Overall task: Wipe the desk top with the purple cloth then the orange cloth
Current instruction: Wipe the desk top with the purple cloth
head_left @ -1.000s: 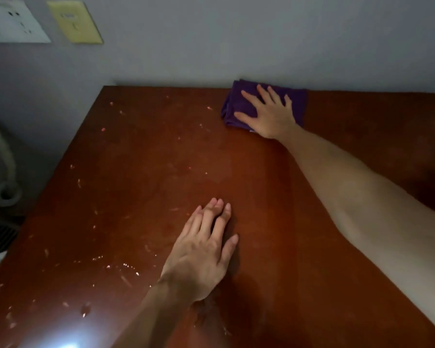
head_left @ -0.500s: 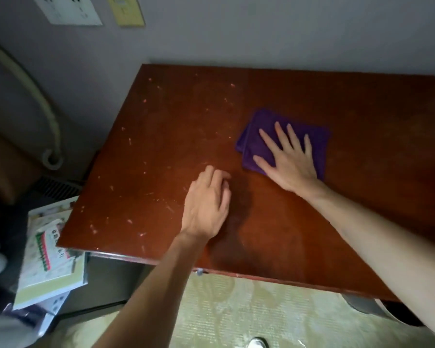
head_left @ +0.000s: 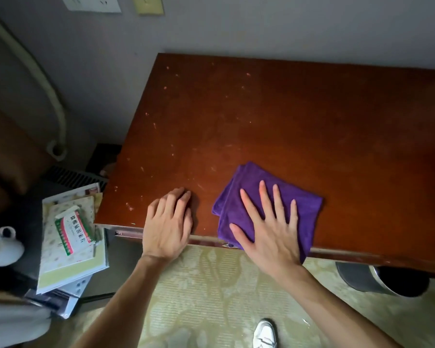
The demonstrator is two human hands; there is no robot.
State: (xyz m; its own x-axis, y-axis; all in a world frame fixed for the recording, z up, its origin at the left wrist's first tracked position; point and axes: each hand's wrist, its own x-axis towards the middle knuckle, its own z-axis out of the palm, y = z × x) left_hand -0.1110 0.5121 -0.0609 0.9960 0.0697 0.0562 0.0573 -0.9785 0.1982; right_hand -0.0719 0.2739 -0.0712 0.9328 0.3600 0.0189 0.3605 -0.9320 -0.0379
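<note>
Purple cloth [head_left: 269, 209] folded at counter [head_left: 286, 116] near edge, about 5 o'clock, corner overhanging. Right hand [head_left: 269, 234] flat on cloth, grip apart, fingers spread. Left hand [head_left: 167, 224] at 9 o'clock of cloth, fingers together, resting on wood.

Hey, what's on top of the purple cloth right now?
The right hand lies flat on the purple cloth, fingers spread. Nothing else rests on it. The cloth and desk top beneath the palm are hidden.
</note>
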